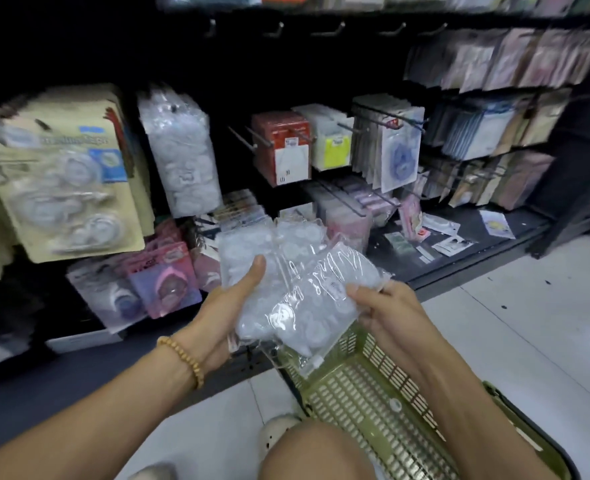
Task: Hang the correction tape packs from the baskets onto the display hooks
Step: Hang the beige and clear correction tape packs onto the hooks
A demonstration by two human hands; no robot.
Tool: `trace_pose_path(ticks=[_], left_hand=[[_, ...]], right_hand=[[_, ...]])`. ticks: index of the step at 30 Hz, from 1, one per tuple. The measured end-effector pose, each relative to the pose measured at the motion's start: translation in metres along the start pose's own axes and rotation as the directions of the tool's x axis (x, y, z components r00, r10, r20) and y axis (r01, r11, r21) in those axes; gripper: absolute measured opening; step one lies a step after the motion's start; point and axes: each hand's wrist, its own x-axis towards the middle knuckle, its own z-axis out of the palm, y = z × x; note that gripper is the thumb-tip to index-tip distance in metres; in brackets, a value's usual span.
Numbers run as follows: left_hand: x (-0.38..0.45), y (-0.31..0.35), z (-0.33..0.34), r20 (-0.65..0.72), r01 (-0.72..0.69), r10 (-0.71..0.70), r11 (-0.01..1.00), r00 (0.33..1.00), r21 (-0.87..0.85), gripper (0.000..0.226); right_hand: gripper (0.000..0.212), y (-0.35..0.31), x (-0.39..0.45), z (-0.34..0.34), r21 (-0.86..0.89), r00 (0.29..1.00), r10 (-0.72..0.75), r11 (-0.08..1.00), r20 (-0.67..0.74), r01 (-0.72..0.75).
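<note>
**Packs in hand, nothing on a hook from this bunch yet**

The display rack point(373, 81) in front of you is mostly stocked, with a row of bare hooks point(328, 29) up top. The green basket point(366, 396) at your knee looks pretty much emptied, though its far end is cut off. You've got a bunch of clear correction tape packs point(286, 289) over it: left hand point(224, 313) gripping from below, thumb on top, right hand point(387, 310) pinching the edge. It's blurry, so I can't count them.

I can't read the blurred print on the hanging card pack point(61, 174) at far left; the green basket point(373, 403) is cut off by the bottom edge, and my knee hides part of it.
</note>
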Motion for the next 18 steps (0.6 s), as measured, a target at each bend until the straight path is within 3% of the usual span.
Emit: trace_pose_path(ticks=[3, 4, 10, 14, 18], left_hand=[[-0.005, 0.009, -0.018, -0.036, 0.013, -0.014, 1.0, 0.999, -0.008, 0.101], [-0.006, 0.011, -0.022, -0.055, 0.016, -0.017, 1.0, 0.998, -0.017, 0.102], [-0.017, 0.015, -0.04, -0.101, -0.049, 0.047, 0.999, 0.994, -0.02, 0.074], [-0.02, 0.019, -0.053, -0.139, -0.089, 0.084, 0.995, 0.987, -0.032, 0.082], [-0.022, 0.024, -0.059, -0.098, -0.026, 0.022, 0.999, 0.995, -0.039, 0.076]], right_hand=[[0.028, -0.01, 0.005, 0.013, -0.128, 0.995, -0.027, 0.991, 0.099, 0.039], [0.03, -0.014, 0.007, 0.018, -0.148, 0.991, -0.041, 0.987, 0.13, 0.06], [0.049, -0.025, 0.022, 0.047, -0.195, 0.985, -0.009, 0.98, 0.17, 0.043], [0.023, -0.033, 0.021, 0.073, -0.375, 0.967, 0.01, 0.923, 0.256, 0.09], [0.017, -0.035, 0.02, 0.101, -0.429, 0.949, 0.055, 0.899, 0.31, 0.088]])
